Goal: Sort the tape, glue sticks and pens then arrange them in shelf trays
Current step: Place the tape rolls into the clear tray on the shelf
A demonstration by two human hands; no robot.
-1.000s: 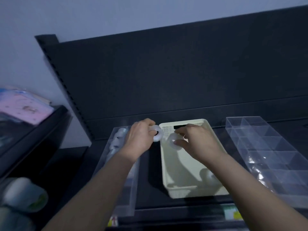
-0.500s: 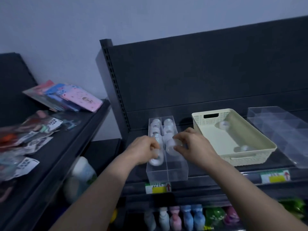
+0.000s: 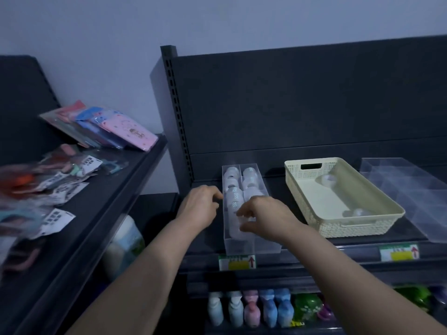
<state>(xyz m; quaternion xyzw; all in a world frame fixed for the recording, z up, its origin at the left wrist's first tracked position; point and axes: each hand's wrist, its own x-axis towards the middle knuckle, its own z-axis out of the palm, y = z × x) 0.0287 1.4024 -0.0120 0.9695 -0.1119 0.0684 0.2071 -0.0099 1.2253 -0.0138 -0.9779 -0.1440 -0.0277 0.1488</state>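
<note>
Far left, side shelf (image 3: 101, 204): stack of pink and blue flat packs (image 3: 116, 128) at the back, and loose carded packets (image 3: 60, 187) in front, too blurred to identify. Main shelf (image 3: 302, 240), left to right: left hand (image 3: 200, 209) sits just outside the left wall of the clear tray (image 3: 242, 247). Its fingers are curled toward that wall; can't tell whether the grip holds anything. The clear tray is narrow, with two lanes running front to back. Both lanes are filled with white tape rolls (image 3: 232, 175) standing in rows, touching each other. Right hand (image 3: 266, 218) is over the near half of the tray, grip closed, with fingers and thumb pinching the front tape roll (image 3: 235, 234) in the left lane. The right lane's near end is hidden under that hand. A yellow price label (image 3: 237, 262) is on the shelf edge below the tray. Next right, apart from the tray, is the cream perforated basket (image 3: 350, 229), which holds two loose tape rolls (image 3: 328, 180): one toward the back, one near the front right. No glue sticks or pens visible. Far right, just beside the basket, is the divided clear organizer (image 3: 406, 180), partly cut off by the frame edge; contents not discernible. A second price label (image 3: 399, 252) is on the shelf edge below it. Lower shelf: row of white, pink and blue bottles (image 3: 251, 310), then green items (image 3: 307, 308).
</note>
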